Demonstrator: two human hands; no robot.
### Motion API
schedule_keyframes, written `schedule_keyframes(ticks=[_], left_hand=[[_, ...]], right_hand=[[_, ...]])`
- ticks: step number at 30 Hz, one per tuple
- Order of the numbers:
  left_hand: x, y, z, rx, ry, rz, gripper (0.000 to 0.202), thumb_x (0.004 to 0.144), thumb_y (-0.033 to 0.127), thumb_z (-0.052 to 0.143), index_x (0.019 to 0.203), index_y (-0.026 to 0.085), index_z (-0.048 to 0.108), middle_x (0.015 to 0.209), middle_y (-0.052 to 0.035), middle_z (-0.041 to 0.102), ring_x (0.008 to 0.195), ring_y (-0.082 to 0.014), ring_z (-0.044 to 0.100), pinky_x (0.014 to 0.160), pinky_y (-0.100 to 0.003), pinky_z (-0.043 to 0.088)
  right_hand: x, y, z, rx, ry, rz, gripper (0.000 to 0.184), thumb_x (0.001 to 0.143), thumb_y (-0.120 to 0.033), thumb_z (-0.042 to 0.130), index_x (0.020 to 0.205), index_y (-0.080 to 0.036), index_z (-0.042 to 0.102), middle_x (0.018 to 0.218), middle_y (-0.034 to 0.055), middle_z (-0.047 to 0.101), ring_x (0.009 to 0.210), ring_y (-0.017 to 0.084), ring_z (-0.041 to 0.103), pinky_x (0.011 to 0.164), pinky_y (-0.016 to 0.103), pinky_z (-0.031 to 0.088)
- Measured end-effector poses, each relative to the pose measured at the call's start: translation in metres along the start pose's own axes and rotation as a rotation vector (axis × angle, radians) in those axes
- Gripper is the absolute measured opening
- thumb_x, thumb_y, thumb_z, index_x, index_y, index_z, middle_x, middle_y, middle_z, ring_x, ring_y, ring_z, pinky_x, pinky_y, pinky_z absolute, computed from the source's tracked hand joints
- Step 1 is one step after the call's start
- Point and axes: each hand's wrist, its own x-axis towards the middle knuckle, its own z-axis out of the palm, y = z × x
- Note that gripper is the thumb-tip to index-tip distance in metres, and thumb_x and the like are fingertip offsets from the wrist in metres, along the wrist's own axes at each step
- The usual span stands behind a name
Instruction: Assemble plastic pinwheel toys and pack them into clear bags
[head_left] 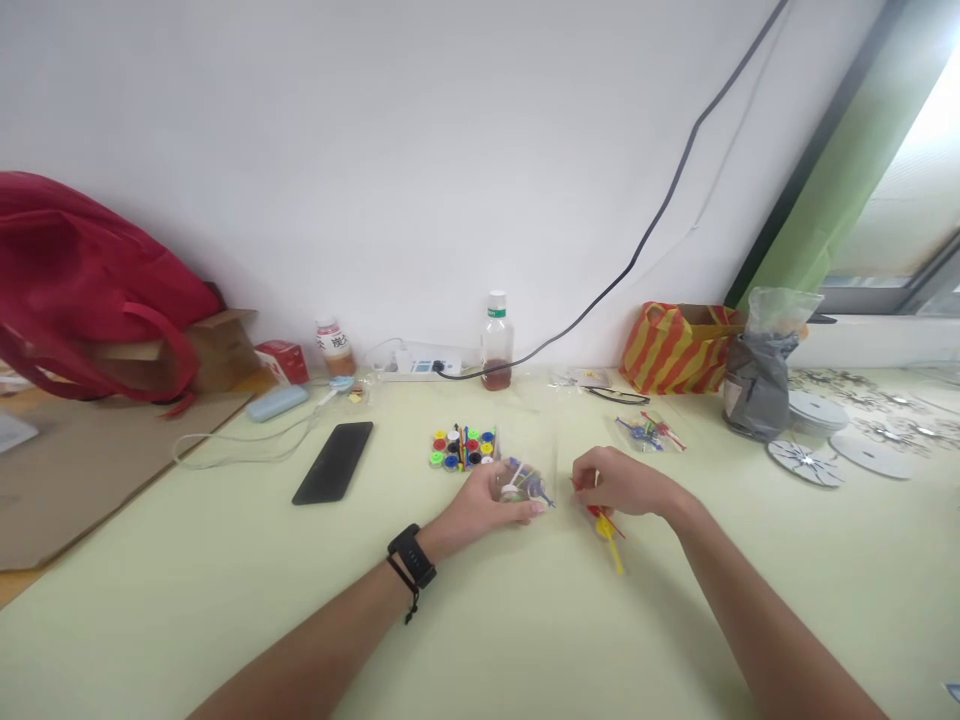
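With a black watch on its wrist, my left hand [484, 505] grips a small clear plastic bag [526, 482] that holds white and blue pieces. To its right, my right hand [619, 480] is closed on red and yellow plastic pieces [606, 530]; a yellow stem sticks out below the fingers. The parts inside the fist are hidden. Just behind my left hand lies a group of colourful round plastic pieces and thin sticks [461, 447]. Another clear bag with blue and red pieces [651, 432] rests on the table beyond my right hand.
A black phone [333, 463] lies at left, near a blue case [277, 402] and a white cable. Along the wall stand a drink bottle [496, 345], a power strip [427, 362] and a striped bag [675, 348]. At right are a grey bag [757, 385] and white discs [806, 462].
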Motion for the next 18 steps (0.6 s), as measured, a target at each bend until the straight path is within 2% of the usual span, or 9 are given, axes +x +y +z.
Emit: schedule_keyframes(ticks=[4,7,11,14,16,18], left_hand=[[-0.001,-0.002,-0.001,-0.023,0.003,-0.039,0.04,0.073,0.039,0.088,0.101,0.016,0.071,0.098,-0.0067,0.071,0.083,-0.0161,0.067,0.073,-0.027,0.057],[0.0,-0.003,-0.002,-0.03,0.034,-0.057,0.044,0.073,0.041,0.088,0.106,0.016,0.071,0.102,-0.0093,0.073,0.085,-0.0174,0.069,0.074,-0.028,0.058],[0.001,-0.006,-0.003,-0.016,0.053,-0.065,0.046,0.074,0.045,0.087,0.106,0.015,0.073,0.106,-0.0115,0.073,0.091,-0.0207,0.071,0.077,-0.03,0.059],[0.002,-0.007,-0.003,-0.036,0.055,-0.062,0.05,0.075,0.046,0.086,0.112,0.016,0.073,0.113,-0.0125,0.073,0.104,-0.0256,0.07,0.084,-0.035,0.06],[0.002,-0.008,-0.003,-0.054,0.064,-0.06,0.055,0.074,0.045,0.087,0.12,0.018,0.072,0.115,-0.0121,0.073,0.106,-0.0262,0.07,0.085,-0.035,0.06],[0.003,-0.01,-0.003,-0.052,0.075,-0.049,0.058,0.074,0.044,0.087,0.123,0.018,0.071,0.115,-0.0115,0.073,0.105,-0.025,0.069,0.084,-0.033,0.059]], right_hand=[[-0.001,0.0,-0.012,0.192,0.112,0.008,0.02,0.078,-0.033,0.075,0.073,-0.017,0.064,0.077,0.0059,0.074,0.066,0.019,0.071,0.062,0.026,0.055],[-0.01,-0.008,-0.034,0.299,0.247,-0.059,0.029,0.078,-0.043,0.079,0.073,-0.017,0.068,0.073,0.0076,0.075,0.071,0.021,0.073,0.068,0.029,0.059],[-0.03,-0.034,-0.075,0.476,0.563,-0.225,0.037,0.071,-0.051,0.086,0.078,-0.017,0.073,0.076,0.0075,0.076,0.078,0.023,0.075,0.076,0.033,0.063],[-0.038,-0.065,-0.094,0.61,0.803,-0.35,0.039,0.064,-0.049,0.092,0.078,-0.018,0.073,0.08,0.0069,0.076,0.08,0.024,0.076,0.076,0.035,0.065],[-0.036,-0.087,-0.093,0.654,0.834,-0.434,0.039,0.064,-0.048,0.093,0.074,-0.018,0.07,0.081,0.0067,0.075,0.08,0.024,0.076,0.075,0.035,0.065],[-0.029,-0.106,-0.082,0.619,0.782,-0.457,0.038,0.067,-0.048,0.09,0.075,-0.018,0.069,0.078,0.0063,0.074,0.078,0.024,0.076,0.073,0.034,0.065]])
